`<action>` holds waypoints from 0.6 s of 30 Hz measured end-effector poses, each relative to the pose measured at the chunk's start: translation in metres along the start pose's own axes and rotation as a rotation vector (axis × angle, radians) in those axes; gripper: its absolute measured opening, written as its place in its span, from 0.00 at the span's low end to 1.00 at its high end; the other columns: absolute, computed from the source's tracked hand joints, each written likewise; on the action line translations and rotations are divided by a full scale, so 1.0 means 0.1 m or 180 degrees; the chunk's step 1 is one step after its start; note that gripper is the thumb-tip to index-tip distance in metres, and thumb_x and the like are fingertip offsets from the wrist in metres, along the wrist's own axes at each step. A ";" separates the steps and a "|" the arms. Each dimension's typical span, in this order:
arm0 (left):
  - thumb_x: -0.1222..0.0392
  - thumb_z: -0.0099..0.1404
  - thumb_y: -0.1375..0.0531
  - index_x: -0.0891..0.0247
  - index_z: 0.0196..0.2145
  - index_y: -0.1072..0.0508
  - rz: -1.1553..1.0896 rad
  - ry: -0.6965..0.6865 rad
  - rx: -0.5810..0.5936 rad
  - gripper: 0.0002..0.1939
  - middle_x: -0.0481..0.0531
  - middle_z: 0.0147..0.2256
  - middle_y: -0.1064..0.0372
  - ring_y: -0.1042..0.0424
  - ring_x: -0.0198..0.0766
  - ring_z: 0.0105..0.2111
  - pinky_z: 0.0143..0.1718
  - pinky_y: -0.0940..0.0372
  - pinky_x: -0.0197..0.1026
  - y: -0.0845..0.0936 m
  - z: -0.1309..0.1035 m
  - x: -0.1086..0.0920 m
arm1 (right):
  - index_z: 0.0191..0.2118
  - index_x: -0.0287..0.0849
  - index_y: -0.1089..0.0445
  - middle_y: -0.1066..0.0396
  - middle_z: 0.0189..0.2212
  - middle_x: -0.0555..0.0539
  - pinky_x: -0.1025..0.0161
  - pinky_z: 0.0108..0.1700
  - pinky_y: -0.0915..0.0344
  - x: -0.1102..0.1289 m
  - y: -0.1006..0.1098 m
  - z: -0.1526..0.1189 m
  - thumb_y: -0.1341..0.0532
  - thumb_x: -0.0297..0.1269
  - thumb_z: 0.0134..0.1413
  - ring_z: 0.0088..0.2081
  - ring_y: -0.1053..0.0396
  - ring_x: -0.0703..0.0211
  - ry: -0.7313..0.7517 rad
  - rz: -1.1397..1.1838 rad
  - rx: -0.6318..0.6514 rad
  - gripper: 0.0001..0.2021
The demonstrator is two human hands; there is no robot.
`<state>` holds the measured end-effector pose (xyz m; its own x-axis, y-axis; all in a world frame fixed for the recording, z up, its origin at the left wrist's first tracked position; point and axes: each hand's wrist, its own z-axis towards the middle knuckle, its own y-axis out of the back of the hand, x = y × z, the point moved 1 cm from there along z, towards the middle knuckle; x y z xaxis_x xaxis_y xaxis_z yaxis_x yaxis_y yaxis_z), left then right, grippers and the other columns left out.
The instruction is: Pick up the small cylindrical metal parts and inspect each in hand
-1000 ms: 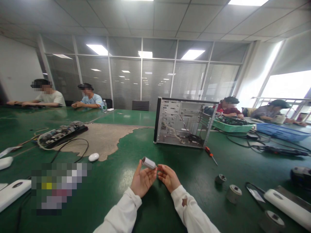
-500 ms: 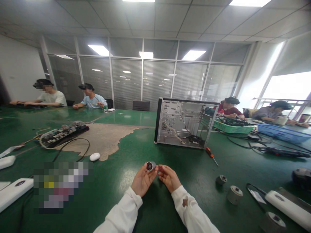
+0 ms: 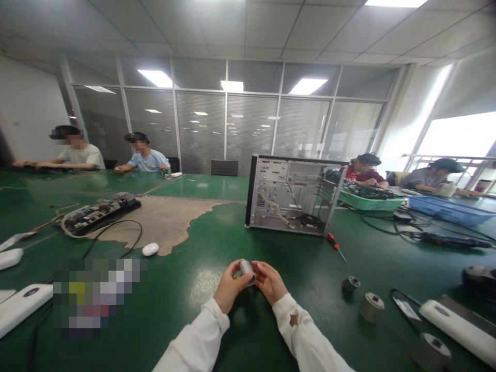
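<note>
Between my hands, above the green table (image 3: 186, 330), is a small grey metal cylinder that looks like a small motor's can (image 3: 247, 270). My left hand (image 3: 229, 285) is closed around it, with the thumb along its near side. From the other side my right hand (image 3: 270, 282) has its curled fingers against the cylinder's right end. Its smooth side faces me, and the open end is turned out of sight. To the right stand similar metal cylinders: a small one (image 3: 351, 283), a larger one (image 3: 372, 307) and another (image 3: 432, 351) at the bottom edge.
An open computer case (image 3: 296, 194) stands ahead, with an orange-handled screwdriver (image 3: 336, 247) beside it. A circuit assembly (image 3: 103, 213) and a white oval object (image 3: 151, 249) lie left. Green (image 3: 374, 202) and blue baskets (image 3: 449, 211) and cables are at right. Several people sit around the table.
The cylinder has been turned in my left hand: its open end faced me before, now its side does. My left thumb has closed over it, and my right fingers have come against it.
</note>
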<state>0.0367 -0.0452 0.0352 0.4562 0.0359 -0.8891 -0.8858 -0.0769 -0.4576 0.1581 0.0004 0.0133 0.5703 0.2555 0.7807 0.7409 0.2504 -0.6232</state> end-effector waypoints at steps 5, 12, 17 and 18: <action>0.62 0.38 0.34 0.64 0.41 0.38 0.0880 -0.0449 -0.0234 0.30 0.58 0.44 0.39 0.32 0.38 0.33 0.35 0.37 0.39 0.05 0.05 0.06 | 0.31 0.39 0.30 0.30 0.25 0.47 0.66 0.28 0.39 -0.01 0.01 0.00 0.36 0.38 0.35 0.27 0.33 0.62 0.0008 -0.0074 0.0026 0.13; 0.67 0.35 0.34 0.65 0.37 0.33 0.1070 -0.0750 -0.0571 0.27 0.56 0.41 0.40 0.35 0.40 0.35 0.35 0.39 0.39 0.14 0.08 0.07 | 0.32 0.39 0.30 0.30 0.29 0.46 0.63 0.33 0.38 0.00 -0.06 -0.06 0.35 0.38 0.32 0.30 0.34 0.61 0.0042 -0.0456 0.0244 0.14; 0.69 0.33 0.34 0.65 0.34 0.31 0.0991 -0.0796 -0.0741 0.25 0.54 0.37 0.39 0.37 0.40 0.36 0.36 0.41 0.37 0.14 0.08 0.04 | 0.33 0.40 0.30 0.31 0.30 0.46 0.62 0.32 0.37 -0.01 -0.06 -0.06 0.35 0.39 0.33 0.29 0.34 0.63 -0.0009 -0.0595 0.0312 0.16; 0.69 0.33 0.34 0.65 0.33 0.31 0.0980 -0.0782 -0.0755 0.24 0.54 0.37 0.38 0.36 0.39 0.35 0.34 0.41 0.36 0.14 0.08 0.04 | 0.34 0.40 0.30 0.31 0.30 0.47 0.63 0.32 0.37 -0.02 -0.06 -0.06 0.35 0.40 0.33 0.28 0.34 0.63 -0.0023 -0.0604 0.0313 0.16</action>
<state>0.0254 -0.0381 0.0252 0.1159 0.2087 -0.9711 -0.9200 -0.3460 -0.1841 0.1548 -0.0067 0.0159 0.4212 0.2018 0.8842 0.7963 0.3844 -0.4670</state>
